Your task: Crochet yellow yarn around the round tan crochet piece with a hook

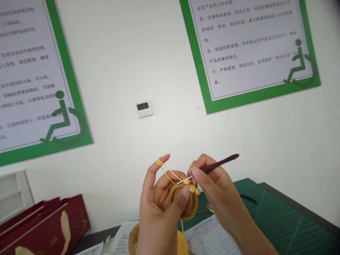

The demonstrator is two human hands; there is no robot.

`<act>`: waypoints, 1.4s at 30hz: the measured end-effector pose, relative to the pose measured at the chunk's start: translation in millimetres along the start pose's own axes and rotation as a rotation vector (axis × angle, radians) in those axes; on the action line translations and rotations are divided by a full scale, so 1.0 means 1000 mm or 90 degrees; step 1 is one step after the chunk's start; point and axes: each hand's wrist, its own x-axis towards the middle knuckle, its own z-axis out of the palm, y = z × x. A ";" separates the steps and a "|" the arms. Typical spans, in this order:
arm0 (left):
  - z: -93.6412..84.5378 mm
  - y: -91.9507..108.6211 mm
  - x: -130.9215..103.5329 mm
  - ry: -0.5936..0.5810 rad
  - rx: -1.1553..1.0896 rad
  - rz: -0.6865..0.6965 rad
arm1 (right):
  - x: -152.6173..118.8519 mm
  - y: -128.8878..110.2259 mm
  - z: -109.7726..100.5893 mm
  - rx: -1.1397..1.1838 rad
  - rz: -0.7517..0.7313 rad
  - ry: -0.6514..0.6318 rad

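Between the thumb and fingers of my left hand [162,198] is a round brown crochet piece [190,209] with yellow stitches [193,188] along its upper edge. Yellow yarn [167,169] wraps around my raised left index finger and runs down to the work. My right hand [212,184] is closed in a pinch on a crochet hook [220,163] with a dark maroon handle. The hook's metal shaft points left and meets the top edge of the piece; its tip lies by the yarn. Below, partly hidden by my left wrist, are yellow [182,243] and brown [133,238] yarn balls.
A green cutting mat [276,212] covers the table's right side, with printed sheets [209,235] on it. Dark red gift bags [66,226] stand at the lower left. Behind is a white wall with a thermostat [143,109] and green-framed posters [255,102].
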 end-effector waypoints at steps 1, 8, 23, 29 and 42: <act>-0.001 -0.001 0.001 -0.009 -0.002 0.003 | -0.001 0.000 -0.001 -0.006 -0.002 -0.008; -0.016 -0.003 0.011 -0.079 -0.007 0.009 | -0.002 -0.008 -0.005 -0.074 -0.015 -0.103; -0.030 -0.023 0.029 -0.153 -0.239 -0.217 | -0.013 -0.012 0.005 -0.353 -0.230 -0.049; -0.027 -0.011 0.017 -0.151 -0.231 -0.194 | -0.011 -0.012 0.005 -0.469 -0.370 -0.018; -0.008 -0.004 0.002 0.075 0.114 0.072 | -0.010 -0.003 0.004 -0.548 -0.439 0.063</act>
